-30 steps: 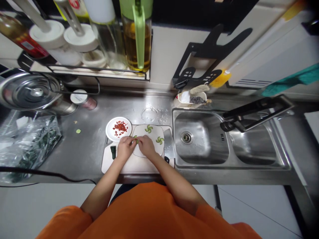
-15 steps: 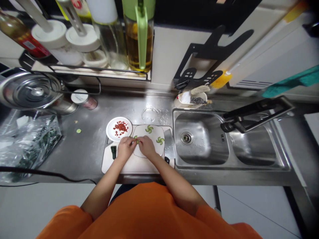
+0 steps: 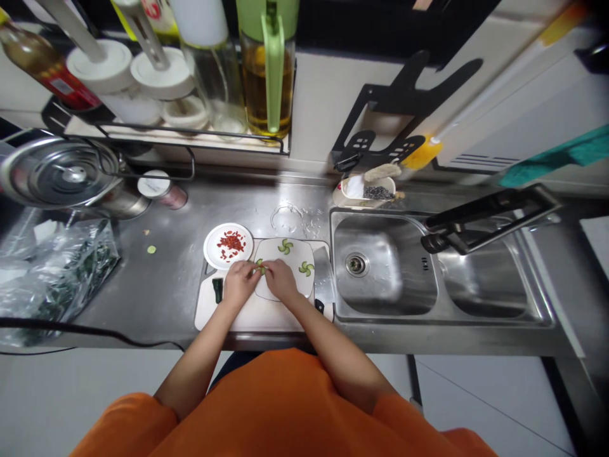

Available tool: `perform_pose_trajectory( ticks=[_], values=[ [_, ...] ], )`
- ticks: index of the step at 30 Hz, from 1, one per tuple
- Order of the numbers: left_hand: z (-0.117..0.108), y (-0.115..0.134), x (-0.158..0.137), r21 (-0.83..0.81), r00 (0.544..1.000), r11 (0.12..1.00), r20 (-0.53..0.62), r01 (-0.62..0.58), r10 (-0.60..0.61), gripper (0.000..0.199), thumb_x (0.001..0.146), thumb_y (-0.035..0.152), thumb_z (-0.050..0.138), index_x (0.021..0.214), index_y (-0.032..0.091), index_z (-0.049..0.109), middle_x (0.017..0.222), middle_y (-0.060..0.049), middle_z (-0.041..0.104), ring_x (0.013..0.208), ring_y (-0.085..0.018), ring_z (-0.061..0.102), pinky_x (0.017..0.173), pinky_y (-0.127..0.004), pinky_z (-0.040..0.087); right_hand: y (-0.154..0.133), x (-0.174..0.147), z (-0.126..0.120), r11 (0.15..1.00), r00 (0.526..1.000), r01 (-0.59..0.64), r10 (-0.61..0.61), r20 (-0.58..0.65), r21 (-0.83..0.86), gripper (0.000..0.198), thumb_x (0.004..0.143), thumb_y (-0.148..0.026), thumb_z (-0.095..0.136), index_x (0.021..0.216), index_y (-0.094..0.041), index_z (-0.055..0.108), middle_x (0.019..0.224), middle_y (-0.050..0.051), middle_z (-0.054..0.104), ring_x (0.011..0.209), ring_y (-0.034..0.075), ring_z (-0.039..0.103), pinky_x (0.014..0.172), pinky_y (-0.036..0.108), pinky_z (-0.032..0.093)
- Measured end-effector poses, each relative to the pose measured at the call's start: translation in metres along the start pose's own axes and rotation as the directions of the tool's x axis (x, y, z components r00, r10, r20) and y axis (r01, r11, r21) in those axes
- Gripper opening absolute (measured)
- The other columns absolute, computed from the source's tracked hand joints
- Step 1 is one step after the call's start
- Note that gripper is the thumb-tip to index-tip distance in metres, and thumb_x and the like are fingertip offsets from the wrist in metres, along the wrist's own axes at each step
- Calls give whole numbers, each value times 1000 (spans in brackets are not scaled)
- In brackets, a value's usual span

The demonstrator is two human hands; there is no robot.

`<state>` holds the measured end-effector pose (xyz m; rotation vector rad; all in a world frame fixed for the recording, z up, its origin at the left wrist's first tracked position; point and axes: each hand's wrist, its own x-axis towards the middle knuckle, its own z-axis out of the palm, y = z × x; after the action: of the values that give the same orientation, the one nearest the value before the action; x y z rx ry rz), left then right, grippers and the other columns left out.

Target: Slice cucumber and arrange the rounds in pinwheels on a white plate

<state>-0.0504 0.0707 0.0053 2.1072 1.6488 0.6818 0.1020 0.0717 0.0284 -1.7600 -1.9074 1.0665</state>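
My left hand and my right hand meet over the left side of a white squarish plate. Their fingers are closed around thin green cucumber slices, partly hidden by the fingertips. Two pinwheels of curved cucumber slices lie on the plate, one at the back and one at the right. A round white plate holding small red berries sits just beyond my left hand. Beside that wrist, a dark green cucumber end rests on the cutting board.
A knife lies along the board's right side, next to the steel sink. At the left are a plastic bag of greens, a lidded pot and a jar. Bottles stand on a rack above.
Both hands stay in nearly the same place, with only slight finger movement at the slices. The view has shifted a little; nothing else has visibly moved.
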Motion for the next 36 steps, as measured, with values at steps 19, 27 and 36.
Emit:
perform_pose_trajectory(
  ticks=[19, 27, 36],
  values=[
    [5, -5, 2, 33, 1000, 999, 0, -31, 31, 17, 83, 28, 54, 81, 19, 69, 76, -5, 65, 77, -18, 57, 77, -31, 45, 0, -2, 4, 998, 999, -32, 33, -30, 63, 30, 84, -13, 46, 104, -20, 67, 95, 5, 67, 92, 18, 54, 85, 30, 39],
    [1, -4, 3, 0, 999, 999, -6, -37, 37, 17, 83, 28, 55, 85, 19, 70, 76, -5, 66, 77, -18, 57, 77, -31, 44, 3, 0, 6, 996, 997, -6, 13, -81, 87, 30, 84, -12, 45, 102, -18, 68, 96, 6, 67, 92, 19, 55, 85, 31, 40],
    [-5, 0, 2, -10, 1000, 1000, -22, 8, -9, 19, 82, 31, 55, 84, 19, 70, 80, -6, 67, 79, -18, 59, 79, -30, 44, 5, -2, 6, 998, 995, -26, 31, -93, 59, 30, 83, -12, 46, 103, -19, 67, 92, 6, 67, 88, 18, 55, 82, 29, 41]
  ],
)
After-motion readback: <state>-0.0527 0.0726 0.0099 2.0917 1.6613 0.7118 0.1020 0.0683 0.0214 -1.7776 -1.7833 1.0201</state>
